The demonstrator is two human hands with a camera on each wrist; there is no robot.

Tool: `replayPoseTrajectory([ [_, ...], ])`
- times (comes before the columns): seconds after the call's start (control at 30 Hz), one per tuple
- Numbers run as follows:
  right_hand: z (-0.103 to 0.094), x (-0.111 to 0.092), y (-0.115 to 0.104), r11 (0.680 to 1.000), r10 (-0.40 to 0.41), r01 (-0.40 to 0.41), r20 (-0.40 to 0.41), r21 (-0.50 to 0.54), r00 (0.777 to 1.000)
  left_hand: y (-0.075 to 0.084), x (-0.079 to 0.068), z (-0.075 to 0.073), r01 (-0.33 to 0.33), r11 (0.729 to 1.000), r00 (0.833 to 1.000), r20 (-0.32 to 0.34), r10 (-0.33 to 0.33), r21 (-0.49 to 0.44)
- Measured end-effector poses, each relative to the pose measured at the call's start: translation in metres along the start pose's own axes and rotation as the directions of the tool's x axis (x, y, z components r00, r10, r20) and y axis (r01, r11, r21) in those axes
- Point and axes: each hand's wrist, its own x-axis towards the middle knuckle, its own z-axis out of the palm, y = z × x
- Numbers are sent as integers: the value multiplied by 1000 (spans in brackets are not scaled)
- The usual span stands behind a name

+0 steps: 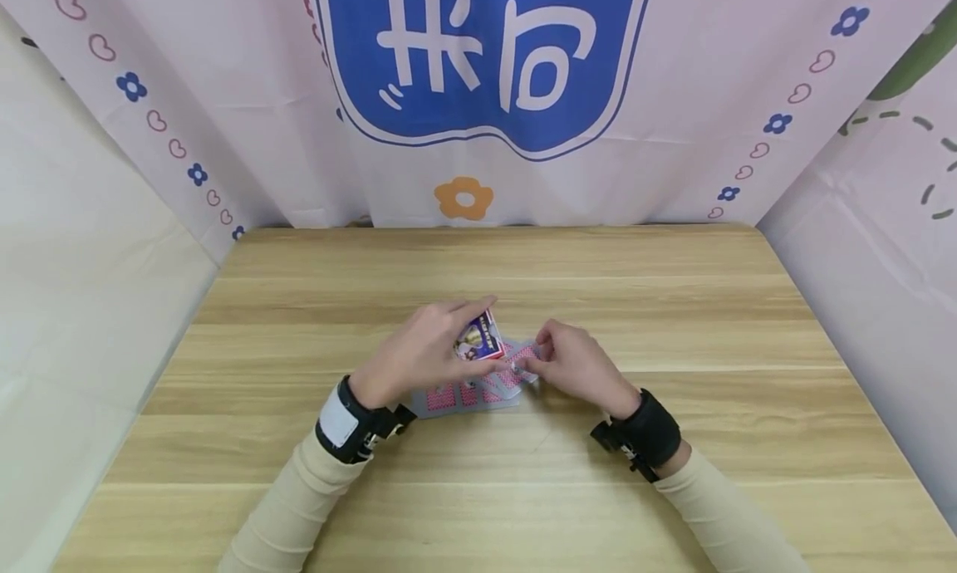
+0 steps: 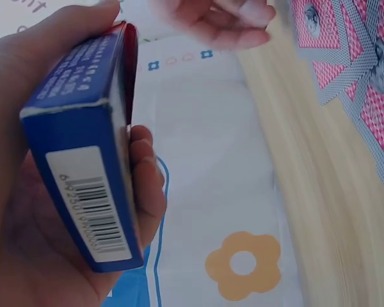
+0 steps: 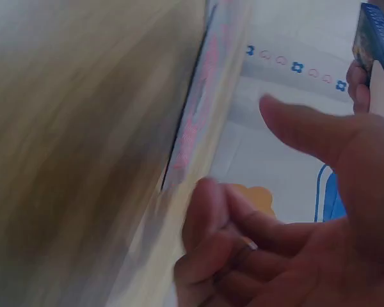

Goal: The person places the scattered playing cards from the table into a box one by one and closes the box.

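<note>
My left hand (image 1: 419,349) grips a small playing-card box (image 1: 480,337), thumb on one side and fingers on the other. In the left wrist view the card box (image 2: 83,173) shows blue sides, a white barcode label and a red edge at its far end. Beneath and beside it, several playing cards (image 1: 469,394) lie overlapping on the table with pink patterned backs up. By the right edge of the cards is my right hand (image 1: 579,365). Its fingers (image 3: 243,256) are loosely bent and its thumb stands apart, with nothing between them in the right wrist view.
The wood-grain table (image 1: 673,307) extends around the cards on all sides. Behind it hangs a white printed curtain (image 1: 299,166) with a blue emblem and an orange flower. Pale cloth (image 1: 82,249) encloses the left side, and more hangs at the right. Both wrists wear black straps with cameras.
</note>
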Motion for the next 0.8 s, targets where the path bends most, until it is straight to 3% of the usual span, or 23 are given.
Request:
replayPoseTrajectory([
  [0.17, 3, -2, 2, 974, 13, -10, 10, -226, 1000, -9, -6, -1, 53, 998, 996, 71, -50, -39],
  [0.3, 5, -4, 4, 958, 30, -30, -3, -286, 1000, -18, -15, 0, 74, 997, 993, 91, -71, -33],
  [0.67, 1, -4, 8, 975, 134, -119, 69, -187, 989, -40, -42, 7, 113, 994, 990, 80, -112, -5],
  [0.8, 0, -2, 12, 990, 103, -90, 119, -109, 988, -41, -44, 10, 117, 993, 990, 84, -115, -13],
])
